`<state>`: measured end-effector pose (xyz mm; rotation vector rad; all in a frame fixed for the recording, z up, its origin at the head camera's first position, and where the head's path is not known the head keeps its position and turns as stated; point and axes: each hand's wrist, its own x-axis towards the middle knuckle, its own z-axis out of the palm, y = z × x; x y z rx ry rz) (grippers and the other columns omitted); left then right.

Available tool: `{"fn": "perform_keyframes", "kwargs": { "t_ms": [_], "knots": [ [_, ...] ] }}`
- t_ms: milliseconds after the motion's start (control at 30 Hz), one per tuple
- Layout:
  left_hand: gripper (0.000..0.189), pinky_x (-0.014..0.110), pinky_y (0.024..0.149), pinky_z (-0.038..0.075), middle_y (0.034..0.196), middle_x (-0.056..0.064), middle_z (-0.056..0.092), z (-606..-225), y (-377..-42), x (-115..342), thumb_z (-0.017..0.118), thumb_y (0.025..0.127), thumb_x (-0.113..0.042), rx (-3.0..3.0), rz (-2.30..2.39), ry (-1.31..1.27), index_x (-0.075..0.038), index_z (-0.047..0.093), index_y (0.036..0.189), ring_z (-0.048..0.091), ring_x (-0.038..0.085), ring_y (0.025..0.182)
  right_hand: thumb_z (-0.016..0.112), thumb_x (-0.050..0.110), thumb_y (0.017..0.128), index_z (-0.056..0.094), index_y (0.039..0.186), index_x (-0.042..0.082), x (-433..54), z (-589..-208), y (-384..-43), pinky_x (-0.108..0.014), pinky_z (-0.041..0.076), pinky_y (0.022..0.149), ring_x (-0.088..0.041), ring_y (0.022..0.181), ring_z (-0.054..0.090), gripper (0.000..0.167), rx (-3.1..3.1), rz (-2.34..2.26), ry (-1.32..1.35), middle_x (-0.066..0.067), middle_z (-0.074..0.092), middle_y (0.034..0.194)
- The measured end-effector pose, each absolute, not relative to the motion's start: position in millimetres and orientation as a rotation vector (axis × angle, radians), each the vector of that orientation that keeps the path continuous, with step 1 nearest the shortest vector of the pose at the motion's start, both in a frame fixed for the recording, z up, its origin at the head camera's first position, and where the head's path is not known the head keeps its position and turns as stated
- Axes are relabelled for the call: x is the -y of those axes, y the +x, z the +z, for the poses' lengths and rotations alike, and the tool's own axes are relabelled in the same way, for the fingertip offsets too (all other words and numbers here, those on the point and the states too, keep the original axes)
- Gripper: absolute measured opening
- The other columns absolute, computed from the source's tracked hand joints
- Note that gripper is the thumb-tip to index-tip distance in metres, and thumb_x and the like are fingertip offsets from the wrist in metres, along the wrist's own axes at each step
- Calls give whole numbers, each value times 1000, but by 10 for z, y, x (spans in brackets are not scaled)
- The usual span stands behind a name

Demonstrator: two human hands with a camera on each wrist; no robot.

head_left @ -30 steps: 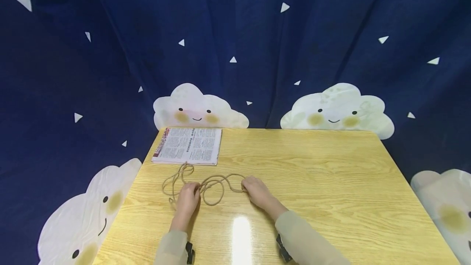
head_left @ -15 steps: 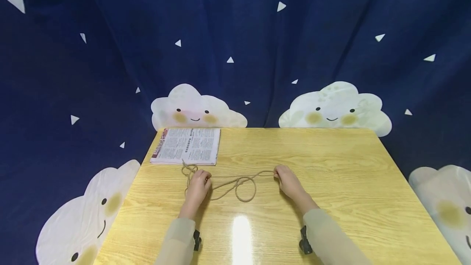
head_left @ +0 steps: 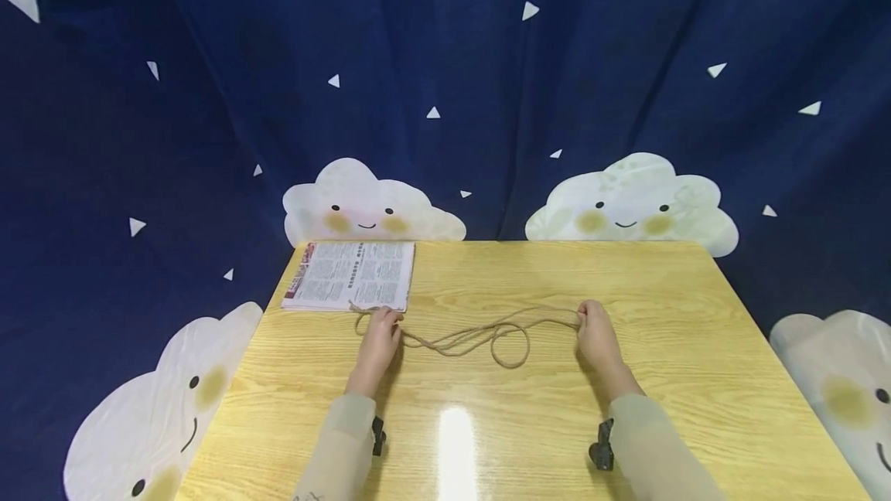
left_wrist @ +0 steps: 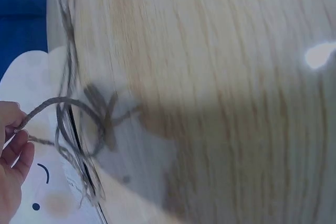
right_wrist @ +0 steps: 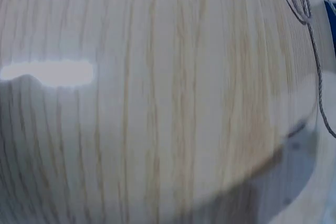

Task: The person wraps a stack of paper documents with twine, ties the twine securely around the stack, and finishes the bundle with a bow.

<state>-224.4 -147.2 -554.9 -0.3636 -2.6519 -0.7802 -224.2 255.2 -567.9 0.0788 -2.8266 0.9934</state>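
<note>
Looped brown cord point(head_left: 496, 326) between left hand point(head_left: 380, 337), in a pinch on it, and right hand point(head_left: 599, 336), apparently likewise.

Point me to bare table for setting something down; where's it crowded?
Bare in the head view: table behind the rope, right of the newspaper; right of the right hand, out to the edge; between the sleeves, in front of the rope. Crowded: the newspaper's near edge, where left hand and rope meet.
</note>
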Motion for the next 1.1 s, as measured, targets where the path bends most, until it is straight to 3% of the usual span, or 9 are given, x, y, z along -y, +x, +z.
{"fn": "perform_keyframes", "kwargs": {
  "t_ms": [133, 333, 567, 800, 1100],
  "knots": [
    [18, 37, 82, 49, 89, 12, 58, -5569, -2255, 1527, 65, 71, 14, 2627, -777, -353, 4, 64, 85, 54, 28, 90, 28, 5, 98, 37, 110, -12, -2739, -5693, -2184, -34, 47, 63, -29, 80, 49, 23, 2833, 1119, -216, -22, 41, 100],
    [21, 41, 93, 45, 102, 20, 59, -5595, -2258, 1605, 62, 71, 17, 2605, -795, -357, 6, 64, 89, 53, 35, 102, 28, 5, 97, 37, 109, -15, -2933, -5764, -2085, -35, 48, 56, -31, 74, 50, 25, 2767, 1173, -495, -25, 40, 96],
    [24, 42, 86, 48, 98, 20, 60, -5668, -2283, 1692, 61, 68, 19, 2566, -801, -338, 7, 63, 88, 56, 36, 95, 29, 5, 94, 40, 103, -16, -3048, -5789, -1997, -49, 46, 68, -44, 84, 48, 25, 2741, 1061, -599, -29, 42, 93],
    [21, 42, 79, 50, 88, 17, 57, -5704, -2273, 1812, 61, 73, 17, 2565, -824, -184, 8, 63, 92, 55, 34, 86, 33, 5, 91, 41, 101, -16, -3168, -5785, -1967, -50, 45, 67, -45, 83, 48, 24, 2784, 1035, -666, -30, 43, 92],
    [16, 42, 70, 51, 89, 21, 57, -5755, -2267, 1953, 60, 77, 14, 2466, -942, -42, 10, 64, 92, 55, 32, 80, 36, 1, 88, 42, 97, -14, -3338, -5795, -1923, -49, 45, 64, -43, 82, 47, 18, 2801, 952, -681, -28, 43, 89]
  ]
}}
